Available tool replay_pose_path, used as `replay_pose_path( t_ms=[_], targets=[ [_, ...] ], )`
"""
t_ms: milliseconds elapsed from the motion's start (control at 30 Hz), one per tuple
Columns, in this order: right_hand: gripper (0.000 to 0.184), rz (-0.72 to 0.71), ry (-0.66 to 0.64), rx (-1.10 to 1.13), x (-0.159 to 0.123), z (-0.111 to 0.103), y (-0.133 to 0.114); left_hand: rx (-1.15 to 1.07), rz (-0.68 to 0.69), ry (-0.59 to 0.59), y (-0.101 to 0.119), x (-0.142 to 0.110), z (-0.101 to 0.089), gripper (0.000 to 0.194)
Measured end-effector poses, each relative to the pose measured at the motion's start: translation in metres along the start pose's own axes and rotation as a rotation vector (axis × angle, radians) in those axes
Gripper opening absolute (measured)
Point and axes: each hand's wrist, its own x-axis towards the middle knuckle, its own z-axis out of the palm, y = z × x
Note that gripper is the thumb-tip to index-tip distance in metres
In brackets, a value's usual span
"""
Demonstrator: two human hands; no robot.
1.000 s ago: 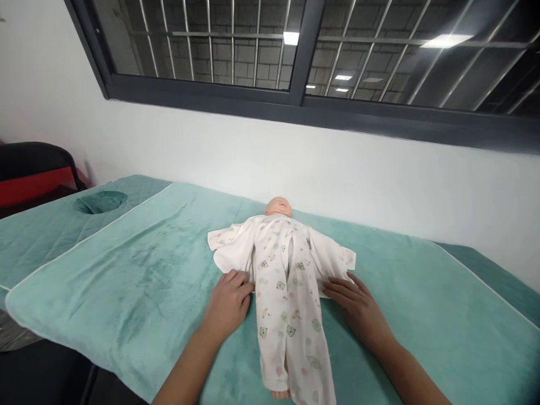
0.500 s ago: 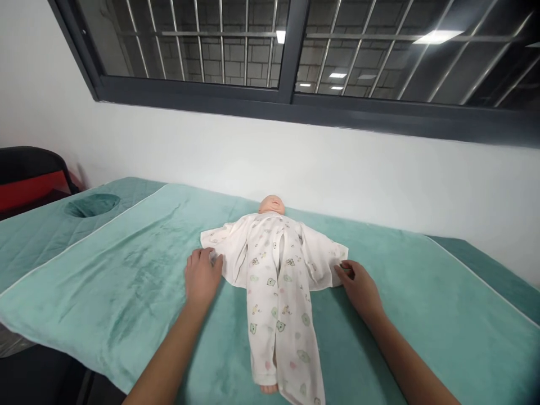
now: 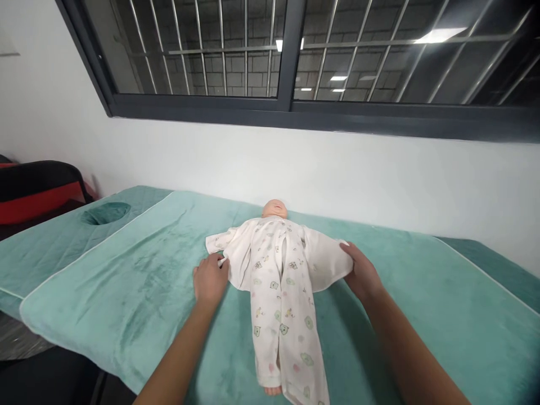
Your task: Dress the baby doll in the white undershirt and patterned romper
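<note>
On massage bed [image 3: 139, 281], centre, baby doll [image 3: 276, 209] lay face up in printed white romper [image 3: 280, 298]. Long axis ran near-to-far: head at far end by wall, feet at near edge. Garment opened out flat to both sides w/ wings spread L and R of torso. Left hand [image 3: 210, 279] was closed in a pinch on left sleeve edge [image 3: 219, 243], approx. level w/ doll's waist. Right hand [image 3: 360, 271] had fingers curled under right flap [image 3: 331, 260], lifting it slightly off green towel [image 3: 126, 264]. Hands well apart, one each side of doll, about equally near. Face hole [image 3: 105, 212] far left; barred window [image 3: 287, 50] above.
</note>
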Motion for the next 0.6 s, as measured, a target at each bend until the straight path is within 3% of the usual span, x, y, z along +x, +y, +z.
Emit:
replay_pose_path(
  t_ms=[100, 200, 267, 367, 500, 600],
  targets=[
    [0.026, -0.023, -0.174, 0.044, 0.001, 0.039, -0.029, -0.092, -0.052, 0.011, -0.002, -0.002, -0.001, 0.025],
    [0.017, -0.215, -0.469, -0.345, -0.017, 0.075, -0.042, -0.207, -0.083, 0.033, -0.005, -0.003, -0.001, 0.026],
    [0.010, -0.428, -0.573, -0.620, -0.037, 0.089, -0.034, -0.267, -0.091, 0.041, -0.008, -0.003, 0.001, 0.030],
    [0.013, -0.624, -0.497, -0.764, -0.065, 0.092, -0.006, -0.337, -0.089, 0.044, -0.011, -0.004, 0.003, 0.033],
    [0.011, -0.626, -0.305, -0.616, -0.081, 0.079, 0.026, -0.524, -0.048, 0.069, -0.008, -0.006, 0.002, 0.031],
    [0.007, -0.658, -0.135, -0.559, -0.079, 0.073, 0.032, -0.695, -0.050, 0.078, 0.007, -0.007, -0.008, 0.028]
  ],
)
